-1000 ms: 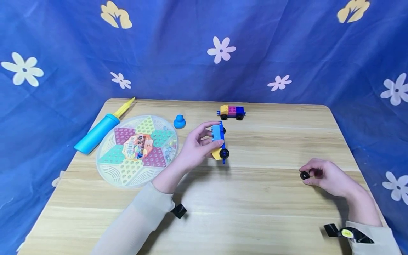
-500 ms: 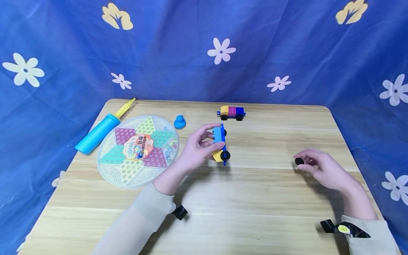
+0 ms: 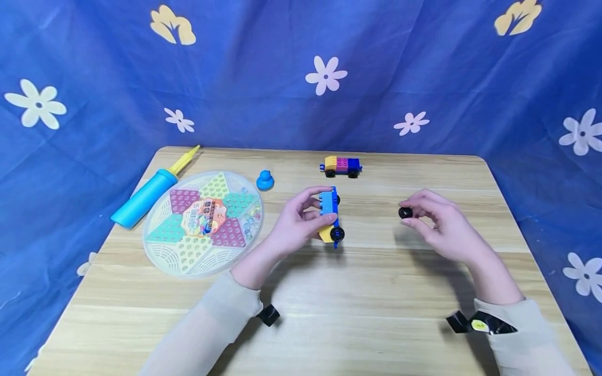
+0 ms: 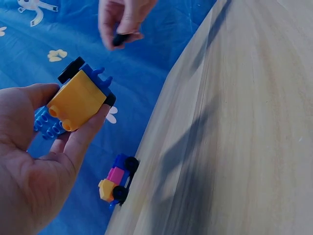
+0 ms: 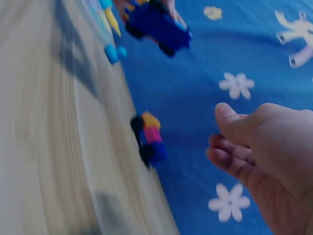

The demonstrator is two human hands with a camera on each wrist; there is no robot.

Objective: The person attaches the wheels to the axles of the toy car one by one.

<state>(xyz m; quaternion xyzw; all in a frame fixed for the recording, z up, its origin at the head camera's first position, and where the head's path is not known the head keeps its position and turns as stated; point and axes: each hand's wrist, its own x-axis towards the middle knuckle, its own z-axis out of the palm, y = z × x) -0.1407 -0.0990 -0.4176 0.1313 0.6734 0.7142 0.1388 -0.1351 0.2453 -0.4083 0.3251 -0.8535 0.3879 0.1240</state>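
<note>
My left hand (image 3: 297,219) grips a block-built toy car (image 3: 327,203) by its sides, tilted so its wheels face right. The car has a blue base, a light blue studded block and a yellow block (image 4: 78,100); black wheels (image 3: 337,234) show on it. To the right, my right hand (image 3: 444,224) pinches a small black wheel (image 3: 405,212) between thumb and fingers, held above the table and apart from the car. In the right wrist view the fingers hide that wheel, while the car's blue underside (image 5: 159,27) shows at the top.
A second toy car (image 3: 342,165) in yellow, pink and dark blue stands at the table's back edge. Left of it are a small blue toy (image 3: 265,180), a round Chinese checkers board (image 3: 162,256) and a blue pump (image 3: 143,198) with a yellow nozzle. A blue flowered cloth (image 3: 263,104) surrounds the table.
My right hand has moved left and away from me with the black wheel, closer to the car. The left hand has shifted slightly right and toward me, still gripping the car.
</note>
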